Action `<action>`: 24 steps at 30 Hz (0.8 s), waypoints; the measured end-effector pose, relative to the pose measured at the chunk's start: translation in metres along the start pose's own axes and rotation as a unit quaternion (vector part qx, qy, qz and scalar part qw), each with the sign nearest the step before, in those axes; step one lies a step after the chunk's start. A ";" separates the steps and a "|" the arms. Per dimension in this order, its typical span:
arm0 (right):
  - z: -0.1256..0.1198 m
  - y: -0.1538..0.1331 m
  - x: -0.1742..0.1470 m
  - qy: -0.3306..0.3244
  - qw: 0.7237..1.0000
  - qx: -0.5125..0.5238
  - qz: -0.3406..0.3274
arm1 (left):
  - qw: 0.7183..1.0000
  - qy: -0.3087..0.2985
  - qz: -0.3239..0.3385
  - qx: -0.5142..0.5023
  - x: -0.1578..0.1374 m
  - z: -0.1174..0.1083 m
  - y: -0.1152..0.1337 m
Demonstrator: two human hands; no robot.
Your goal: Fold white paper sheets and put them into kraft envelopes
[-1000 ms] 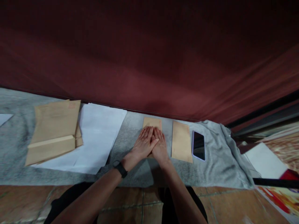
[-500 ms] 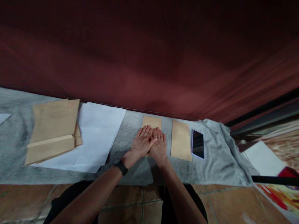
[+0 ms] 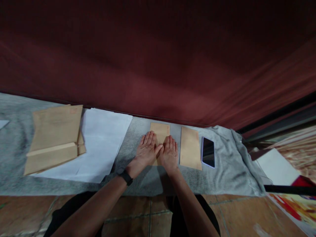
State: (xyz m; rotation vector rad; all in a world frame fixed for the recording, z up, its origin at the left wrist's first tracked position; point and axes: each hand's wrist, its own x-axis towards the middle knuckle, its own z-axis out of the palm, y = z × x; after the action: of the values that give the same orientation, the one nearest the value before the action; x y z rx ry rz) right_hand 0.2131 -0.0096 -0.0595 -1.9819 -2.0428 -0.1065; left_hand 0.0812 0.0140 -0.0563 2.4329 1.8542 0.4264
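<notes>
A small brown paper envelope point(image 3: 160, 127) lies flat on the grey cloth in front of me, with faint red print at its upper right. My left hand point(image 3: 147, 149) rests palm down across its left side, fingers stretched out and pointing away. On its right side my right hand point(image 3: 169, 153) lies flat in the same way. The two thumbs meet near the middle, and both hands cover much of the envelope. Another brown envelope point(image 3: 190, 148) sits just right of my right hand, untouched.
Further right lies a phone point(image 3: 208, 152) with a dark screen. At left, larger brown envelopes point(image 3: 56, 126) overlap white paper sheets point(image 3: 106, 138). A grey cloth point(image 3: 229, 164) covers the narrow surface, and a dark red panel point(image 3: 158, 82) rises along its far edge. Tiled floor point(image 3: 138, 214) shows below.
My hands have slid apart toward the envelope's two sides, uncovering more of its middle. The fingers no longer touch across the hands; the thumbs still meet. The envelope stays in place.
</notes>
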 end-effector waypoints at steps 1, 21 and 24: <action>-0.001 0.000 0.000 -0.001 1.000 0.001 0.002 | 1.000 0.004 -0.003 -0.001 0.000 0.000 0.000; 0.009 0.009 -0.011 0.037 0.999 0.006 0.021 | 0.999 0.024 -0.035 0.026 -0.007 0.004 -0.018; 0.010 0.011 -0.012 0.037 0.999 0.008 0.019 | 0.999 0.020 -0.044 0.022 -0.007 0.003 -0.020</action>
State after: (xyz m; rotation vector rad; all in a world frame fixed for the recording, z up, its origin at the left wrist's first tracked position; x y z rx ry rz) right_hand 0.2228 -0.0180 -0.0743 -1.9753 -1.9540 -0.1531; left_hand 0.0621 0.0134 -0.0648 2.3762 1.9975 0.4385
